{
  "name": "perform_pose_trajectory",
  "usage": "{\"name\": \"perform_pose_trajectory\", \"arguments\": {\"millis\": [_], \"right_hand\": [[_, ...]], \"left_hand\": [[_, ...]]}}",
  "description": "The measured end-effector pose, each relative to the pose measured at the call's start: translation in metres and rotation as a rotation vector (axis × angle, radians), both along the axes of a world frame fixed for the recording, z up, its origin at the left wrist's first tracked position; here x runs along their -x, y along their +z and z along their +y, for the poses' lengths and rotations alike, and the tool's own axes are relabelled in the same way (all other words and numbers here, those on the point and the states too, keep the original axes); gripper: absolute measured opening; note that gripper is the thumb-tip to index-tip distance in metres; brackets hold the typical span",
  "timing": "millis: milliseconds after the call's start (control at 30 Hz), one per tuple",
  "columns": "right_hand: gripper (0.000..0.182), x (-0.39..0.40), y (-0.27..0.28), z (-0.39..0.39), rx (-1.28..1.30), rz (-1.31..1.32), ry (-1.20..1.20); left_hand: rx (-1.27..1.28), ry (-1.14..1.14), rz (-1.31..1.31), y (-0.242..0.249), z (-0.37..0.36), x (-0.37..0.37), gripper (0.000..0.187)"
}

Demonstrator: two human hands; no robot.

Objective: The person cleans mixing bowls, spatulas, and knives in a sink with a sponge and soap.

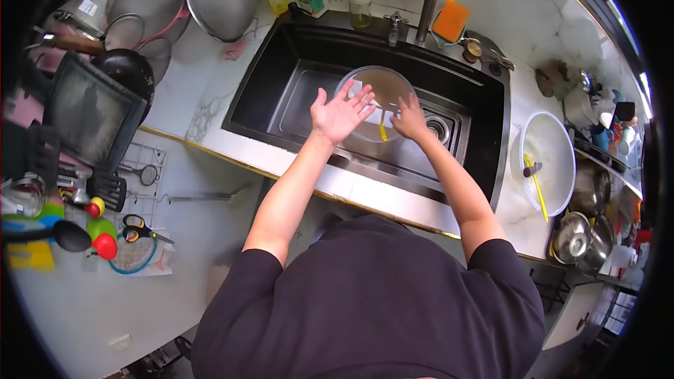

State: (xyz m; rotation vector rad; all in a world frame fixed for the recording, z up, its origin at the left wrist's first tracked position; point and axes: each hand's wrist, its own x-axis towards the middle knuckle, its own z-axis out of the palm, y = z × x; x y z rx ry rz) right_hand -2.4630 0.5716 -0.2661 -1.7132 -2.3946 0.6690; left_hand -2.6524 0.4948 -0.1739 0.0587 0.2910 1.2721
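Holds left hand [342, 114] spread palm-up and right hand [411, 119] apart from it, loosely unclenched, over a clear bowl [388, 78] in the black sink [298, 102] beneath both.

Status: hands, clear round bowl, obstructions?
Left hand open, palm up. Right hand at right side of clear round bowl, contact unclear. Bowl in black rectangular sink. Possible obstruction: slim yellow-handled utensil, bowl's near side.

A kitchen, as the sink [267, 88], sieves [223, 1] and slotted spatula [108, 191] show.
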Motion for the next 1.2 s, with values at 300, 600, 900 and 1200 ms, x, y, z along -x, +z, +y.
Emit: {"name": "perform_pose_trajectory", "arguments": {"millis": [300, 600, 900, 1200], "right_hand": [[0.077, 0.024, -0.048, 0.02, -0.15, -0.201, -0.313], [0.073, 0.036, -0.049, 0.028, -0.268, -0.213, -0.485], [0.056, 0.08, -0.072, 0.1, -0.444, -0.252, -0.253], [0.051, 0.121, -0.063, 0.108, -0.424, -0.013, 0.142]], "left_hand": [[0.217, 0.132, 0.851, -0.064, 0.088, 0.023, 0.048], [-0.082, -0.077, 2.302, -0.129, 0.102, 0.03, 0.068], [-0.204, 0.063, 2.4, -0.155, 0.105, 0.035, 0.07], [-0.125, 0.011, 2.397, -0.153, 0.105, 0.034, 0.074]]}}
